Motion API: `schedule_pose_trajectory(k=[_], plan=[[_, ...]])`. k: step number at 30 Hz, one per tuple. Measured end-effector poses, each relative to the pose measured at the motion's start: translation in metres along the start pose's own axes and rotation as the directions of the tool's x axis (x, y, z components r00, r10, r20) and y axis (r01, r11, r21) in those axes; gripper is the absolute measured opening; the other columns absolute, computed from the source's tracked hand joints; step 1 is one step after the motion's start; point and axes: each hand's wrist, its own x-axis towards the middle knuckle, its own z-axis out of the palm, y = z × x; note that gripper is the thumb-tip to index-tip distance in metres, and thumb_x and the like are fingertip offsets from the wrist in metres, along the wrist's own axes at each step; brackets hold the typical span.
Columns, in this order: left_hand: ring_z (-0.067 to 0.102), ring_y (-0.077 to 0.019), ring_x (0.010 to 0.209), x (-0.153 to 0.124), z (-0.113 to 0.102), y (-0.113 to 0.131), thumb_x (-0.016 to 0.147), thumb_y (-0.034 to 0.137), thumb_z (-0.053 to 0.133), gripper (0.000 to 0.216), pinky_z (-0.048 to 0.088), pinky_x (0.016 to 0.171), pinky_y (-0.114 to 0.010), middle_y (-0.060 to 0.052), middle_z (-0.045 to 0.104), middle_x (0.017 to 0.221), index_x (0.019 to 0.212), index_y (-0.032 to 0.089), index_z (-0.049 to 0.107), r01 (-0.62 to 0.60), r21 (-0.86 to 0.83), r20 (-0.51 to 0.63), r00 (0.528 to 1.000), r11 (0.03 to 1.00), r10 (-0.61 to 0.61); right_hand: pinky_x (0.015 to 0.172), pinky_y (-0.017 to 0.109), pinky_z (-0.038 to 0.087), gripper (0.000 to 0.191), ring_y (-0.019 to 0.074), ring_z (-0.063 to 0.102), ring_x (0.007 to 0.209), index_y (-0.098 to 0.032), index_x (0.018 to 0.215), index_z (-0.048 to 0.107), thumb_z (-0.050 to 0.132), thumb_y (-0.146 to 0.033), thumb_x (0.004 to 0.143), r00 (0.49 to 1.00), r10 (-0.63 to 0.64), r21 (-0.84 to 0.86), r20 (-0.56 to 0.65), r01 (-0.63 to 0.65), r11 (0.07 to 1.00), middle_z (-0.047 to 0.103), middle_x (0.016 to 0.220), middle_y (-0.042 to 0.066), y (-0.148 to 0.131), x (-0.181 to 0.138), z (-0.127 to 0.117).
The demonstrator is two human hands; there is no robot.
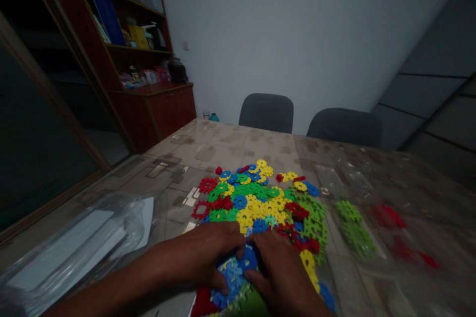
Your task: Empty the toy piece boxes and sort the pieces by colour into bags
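My left hand [220, 241] and my right hand [279, 263] come together at the near edge of a heap of plastic pieces. Between them is a blue notched disc [248, 258], gripped by the fingers and thumbs of both hands. Below the hands lie more blue pieces [231, 277], partly hidden by the left thumb, with green and red ones beside them. Just beyond my fingertips spread yellow discs [256, 208], green discs [251, 189] and red square frames [201, 209]. Light green square pieces [314, 223] lie on the heap's right side.
A clear plastic bag with white sheets [91, 237] lies at the left on the patterned table [208, 146]. To the right, clear packets hold light green pieces [355, 230] and red pieces [388, 215]. Two grey chairs [266, 111] stand behind the table, and a wooden cabinet [171, 109] at the back left.
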Motion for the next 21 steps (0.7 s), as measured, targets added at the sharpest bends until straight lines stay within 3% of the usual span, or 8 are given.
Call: schedule_pose_trajectory(k=[4,8,10,14,21], plan=[[0.059,-0.0225,0.095,0.001,0.004,-0.003,0.07,0.032,0.087,0.042,0.042,0.074,-0.027,0.0,0.06,0.105,0.099,0.024,0.058,-0.021,0.004,0.015,1.0,1.0,0.021,0.075,0.031,0.04,0.024,0.0214,0.058,0.09,-0.022,0.093,0.061,0.071,-0.011,0.074,0.997,0.07,0.057,-0.036,-0.068,0.996,0.066,0.096,0.001,0.0,0.002,-0.006],[0.057,-0.025,0.099,-0.001,0.006,-0.003,0.062,0.035,0.092,0.057,0.041,0.075,-0.029,-0.001,0.058,0.111,0.106,0.026,0.057,-0.02,0.045,0.037,0.999,0.999,0.018,0.068,0.028,0.039,0.01,0.0189,0.059,0.08,-0.021,0.082,0.06,0.063,-0.011,0.081,0.992,0.093,0.07,-0.09,-0.087,0.994,0.066,0.083,0.001,0.009,0.008,-0.02],[0.056,-0.0253,0.099,-0.003,0.005,0.0,0.062,0.032,0.092,0.057,0.039,0.073,-0.028,-0.001,0.057,0.111,0.106,0.026,0.057,-0.009,0.078,0.054,0.999,0.997,0.005,0.075,0.03,0.043,0.014,0.0208,0.062,0.087,-0.02,0.092,0.064,0.062,-0.01,0.083,0.986,0.086,0.071,-0.144,-0.077,0.995,0.07,0.093,0.004,0.013,0.01,-0.025],[0.056,-0.0222,0.098,-0.006,0.002,0.007,0.068,0.018,0.087,0.047,0.038,0.072,-0.026,0.001,0.057,0.109,0.102,0.027,0.057,0.006,0.057,0.058,0.998,0.998,-0.01,0.096,0.043,0.041,0.04,0.0291,0.06,0.111,-0.019,0.124,0.061,0.064,-0.013,0.084,0.982,0.049,-0.019,-0.18,-0.053,0.998,0.069,0.12,0.013,0.017,0.015,-0.024],[0.056,-0.0192,0.094,-0.005,0.002,0.004,0.072,0.015,0.083,0.04,0.039,0.072,-0.025,0.004,0.058,0.105,0.102,0.029,0.06,0.01,0.004,0.02,1.0,1.0,-0.01,0.096,0.044,0.043,0.041,0.0308,0.059,0.111,-0.02,0.123,0.062,0.067,-0.017,0.082,0.983,0.035,-0.073,-0.181,-0.049,0.996,0.067,0.119,0.012,0.02,0.015,-0.018]])
